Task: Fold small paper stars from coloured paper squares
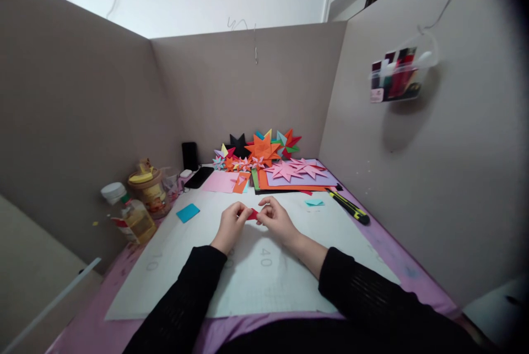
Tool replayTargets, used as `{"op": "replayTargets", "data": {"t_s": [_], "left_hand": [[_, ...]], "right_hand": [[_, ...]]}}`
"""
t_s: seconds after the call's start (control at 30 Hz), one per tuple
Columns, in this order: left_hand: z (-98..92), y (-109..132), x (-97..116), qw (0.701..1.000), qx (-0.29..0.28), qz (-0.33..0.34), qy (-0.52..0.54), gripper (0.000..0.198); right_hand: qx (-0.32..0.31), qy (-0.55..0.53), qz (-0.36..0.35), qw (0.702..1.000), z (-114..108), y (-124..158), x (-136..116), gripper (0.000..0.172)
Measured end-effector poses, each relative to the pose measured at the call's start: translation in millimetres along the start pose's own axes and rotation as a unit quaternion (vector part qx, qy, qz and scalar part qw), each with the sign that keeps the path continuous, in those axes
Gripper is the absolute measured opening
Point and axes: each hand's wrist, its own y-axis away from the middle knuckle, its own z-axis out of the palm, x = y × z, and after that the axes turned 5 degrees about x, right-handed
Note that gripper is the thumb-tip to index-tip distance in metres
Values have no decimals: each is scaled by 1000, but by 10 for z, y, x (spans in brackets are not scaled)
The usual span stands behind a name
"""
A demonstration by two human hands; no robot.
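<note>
Between my two hands is a small piece of red paper (pixel 252 214), held just above the white sheet. My left hand (pixel 232 223) pinches its left end between thumb and fingers. At the other end, my right hand (pixel 278 222) grips the paper with thumb and forefinger, its other fingers curled. The fingertips hide part of the paper, so its folds are hard to make out. To the left lies a flat blue paper square (pixel 188 213). A folded light-teal paper piece (pixel 314 202) rests to the right of my right hand.
Folded paper stars (pixel 263 148) stand along the back panel, with pink stars (pixel 285 170) on stacked coloured sheets. A black-and-yellow cutter knife (pixel 350 208) lies at right. A bottle of yellowish liquid (pixel 138 222), a jar (pixel 151 191) and a phone (pixel 199 177) are at left. Grey panels (pixel 248 84) enclose the table.
</note>
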Motion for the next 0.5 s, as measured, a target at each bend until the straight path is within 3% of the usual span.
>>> {"op": "replayTargets", "data": {"t_s": [0.27, 0.4, 0.5], "left_hand": [[-53, -31, -17, 991, 100, -48, 72, 23], [21, 1, 1, 993, -26, -46, 107, 23], [49, 13, 5, 988, -68, -65, 118, 25]], "right_hand": [[57, -41, 5, 998, -1, -34, -10, 27], [47, -26, -13, 998, -5, -26, 12, 26], [33, -1, -32, 999, 5, -10, 8, 23]]}}
